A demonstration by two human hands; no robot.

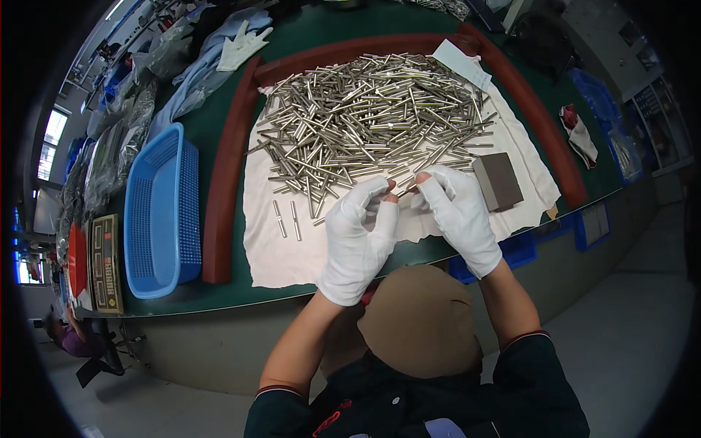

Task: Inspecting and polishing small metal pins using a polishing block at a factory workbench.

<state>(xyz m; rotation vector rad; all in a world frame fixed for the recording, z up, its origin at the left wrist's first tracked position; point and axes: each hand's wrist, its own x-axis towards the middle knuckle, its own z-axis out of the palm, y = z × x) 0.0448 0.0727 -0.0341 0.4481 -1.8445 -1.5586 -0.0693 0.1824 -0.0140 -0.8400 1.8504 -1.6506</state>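
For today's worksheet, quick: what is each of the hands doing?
Left hand: closed, pinching one end of a metal rod.
Right hand: closed, pinching its other end.

Factory assembly or inspection workshop. A green workbench [307, 36] fills the frame middle, with a heap of identical short metal rods [372, 109] on a white cloth [277, 252], fenced by a reddish-brown foam border [226, 182]. A blue plastic basket [161, 212] sits at left, a grey sanding block [498, 181] at right. Both hands wear white work gloves; a spare glove [241, 45] lies at upper left. More benches and windows [51, 142] run along the left edge, with another seated worker [69, 337] at lower left.
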